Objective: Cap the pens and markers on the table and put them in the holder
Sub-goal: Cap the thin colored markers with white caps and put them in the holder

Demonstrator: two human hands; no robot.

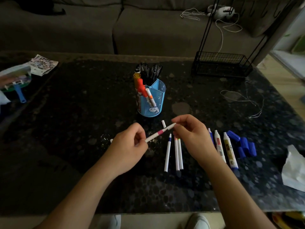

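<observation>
Pen [158,133] is in the air between your hands, holder [160,95] at 12 o'clock. Left hand [130,146] pinches its tail, right hand [191,131] pinches the cap end. If you push crooked, the cap can slip off, I think.

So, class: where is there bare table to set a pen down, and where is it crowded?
Bare: the table between the holder and the papers, and between holder and wire basket. Crowded: right of the right hand, among markers and blue caps.

Glossy speckled stone table [99,104]; translucent plastic holder [156,96]
</observation>
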